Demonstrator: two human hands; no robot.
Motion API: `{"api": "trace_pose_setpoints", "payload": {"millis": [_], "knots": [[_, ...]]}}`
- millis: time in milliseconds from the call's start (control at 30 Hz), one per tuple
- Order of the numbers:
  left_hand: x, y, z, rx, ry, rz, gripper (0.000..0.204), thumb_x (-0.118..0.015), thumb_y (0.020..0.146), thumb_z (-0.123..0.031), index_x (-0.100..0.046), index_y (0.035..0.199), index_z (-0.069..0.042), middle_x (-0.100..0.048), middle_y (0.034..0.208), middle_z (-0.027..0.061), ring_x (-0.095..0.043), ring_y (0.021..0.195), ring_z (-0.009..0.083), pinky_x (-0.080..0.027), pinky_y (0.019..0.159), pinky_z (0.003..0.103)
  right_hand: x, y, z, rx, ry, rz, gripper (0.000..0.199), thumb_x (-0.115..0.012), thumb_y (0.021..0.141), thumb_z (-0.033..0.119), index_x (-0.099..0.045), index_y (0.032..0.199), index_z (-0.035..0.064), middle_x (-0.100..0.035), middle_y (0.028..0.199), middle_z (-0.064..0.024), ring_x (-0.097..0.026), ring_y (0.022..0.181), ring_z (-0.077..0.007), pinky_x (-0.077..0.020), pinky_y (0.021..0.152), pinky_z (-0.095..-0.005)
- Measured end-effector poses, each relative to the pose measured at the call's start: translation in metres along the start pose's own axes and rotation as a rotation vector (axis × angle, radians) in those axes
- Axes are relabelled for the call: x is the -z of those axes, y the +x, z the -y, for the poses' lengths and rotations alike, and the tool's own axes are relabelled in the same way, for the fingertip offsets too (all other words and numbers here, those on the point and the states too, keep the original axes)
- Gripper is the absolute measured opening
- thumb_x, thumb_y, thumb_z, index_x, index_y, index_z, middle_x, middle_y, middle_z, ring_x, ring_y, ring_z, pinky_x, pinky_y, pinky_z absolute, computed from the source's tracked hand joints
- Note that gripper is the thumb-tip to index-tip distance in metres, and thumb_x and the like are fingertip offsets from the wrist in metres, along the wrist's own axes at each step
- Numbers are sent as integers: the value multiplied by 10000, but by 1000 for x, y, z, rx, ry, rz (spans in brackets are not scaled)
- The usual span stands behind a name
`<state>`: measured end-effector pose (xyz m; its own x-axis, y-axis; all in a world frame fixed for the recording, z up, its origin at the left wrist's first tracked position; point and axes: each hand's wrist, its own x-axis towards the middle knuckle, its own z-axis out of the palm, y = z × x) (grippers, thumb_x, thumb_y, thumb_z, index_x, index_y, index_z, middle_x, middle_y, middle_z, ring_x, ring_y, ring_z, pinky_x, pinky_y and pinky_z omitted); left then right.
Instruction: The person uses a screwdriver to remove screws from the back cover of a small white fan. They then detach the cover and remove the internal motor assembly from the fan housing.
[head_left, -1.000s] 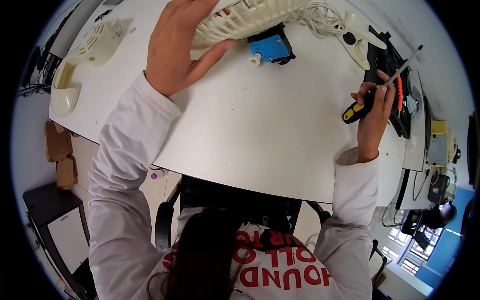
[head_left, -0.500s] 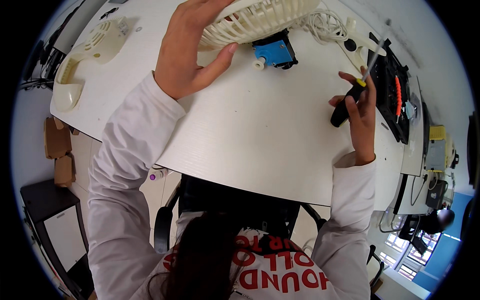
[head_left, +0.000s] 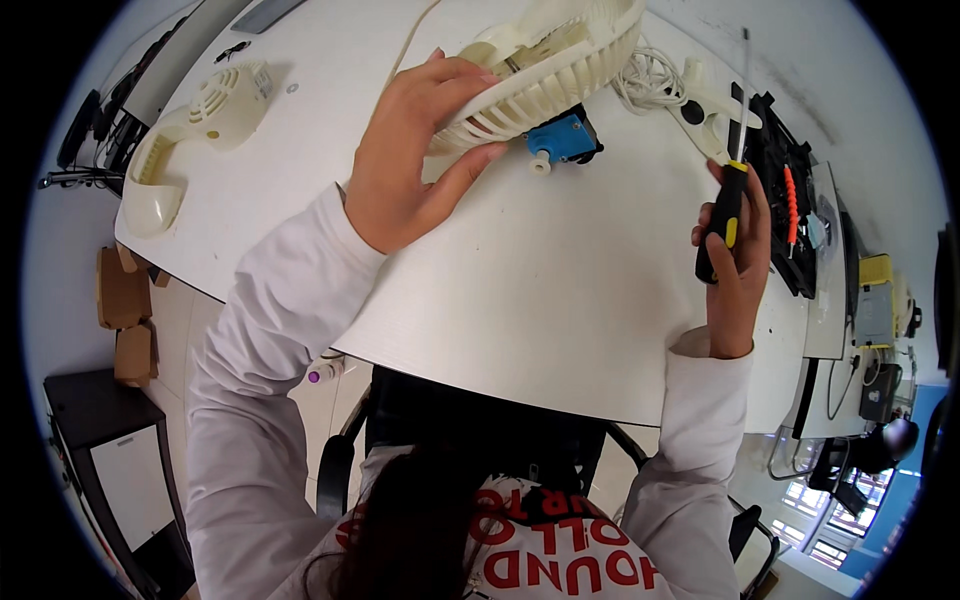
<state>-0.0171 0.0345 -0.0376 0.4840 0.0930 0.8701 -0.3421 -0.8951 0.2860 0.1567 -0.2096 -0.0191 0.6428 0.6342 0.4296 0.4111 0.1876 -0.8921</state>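
My left hand point(head_left: 405, 165) grips the near-left rim of a cream slatted housing point(head_left: 590, 65), fingers over the edge and thumb along its outer slats. The housing is tilted so that part of its hollow inside shows; its far end runs out of the picture. Close beneath the slats is a blue box-shaped part point(head_left: 568, 136) with a short white shaft end and a black back; whether it is fixed to the housing I cannot tell. My right hand point(head_left: 745, 265) is closed round the black-and-yellow handle of a screwdriver point(head_left: 726, 220), its shank pointing away from me.
A curved cream part with vent slots point(head_left: 230, 108) lies at the far left of the white table point(head_left: 500, 290). Right of the housing are a coiled pale cable point(head_left: 648, 85) and a flat cream piece point(head_left: 695, 118). A black tool case point(head_left: 780, 265) holding an orange-red tool point(head_left: 791, 205) is at the right.
The housing has tilted, showing more of its inside. The screwdriver has turned more upright, its handle settling further into my right hand. The whole view has also shifted slightly.
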Motion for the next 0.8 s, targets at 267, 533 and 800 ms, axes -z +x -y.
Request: {"api": "trace_pose_setpoints", "payload": {"millis": [267, 533, 800], "knots": [[3, 4, -6, -16, 47, 74, 519, -631, 735, 70, -406, 1196, -10, -503, 1162, 169, -478, 1102, 312, -302, 1012, 521, 8, -50, 5, -14, -370, -324, 538, -630, 746, -65, -420, 1233, 27, -483, 1228, -138, -543, 986, -213, -446, 845, -308], [-4, 4, -24, 152, -64, 74, 397, -548, 768, 56, -479, 1153, -12, -512, 1144, 145, -471, 1064, 336, -324, 997, 503, -27, -98, 20, 125, -661, -390, 348, -681, 650, -82, -587, 969, 20, -593, 998, -168, -613, 880, -277, -497, 778, -320], [-4, 6, -19, 74, -47, 95, 387, -496, 779, 70, -475, 1157, -6, -528, 1123, 145, -452, 1103, 341, -308, 1009, 507, -39, -100, 22, 124, -769, -283, 330, -696, 673, -35, -590, 972, 56, -587, 1006, -142, -622, 850, -252, -532, 715, -302]]}}
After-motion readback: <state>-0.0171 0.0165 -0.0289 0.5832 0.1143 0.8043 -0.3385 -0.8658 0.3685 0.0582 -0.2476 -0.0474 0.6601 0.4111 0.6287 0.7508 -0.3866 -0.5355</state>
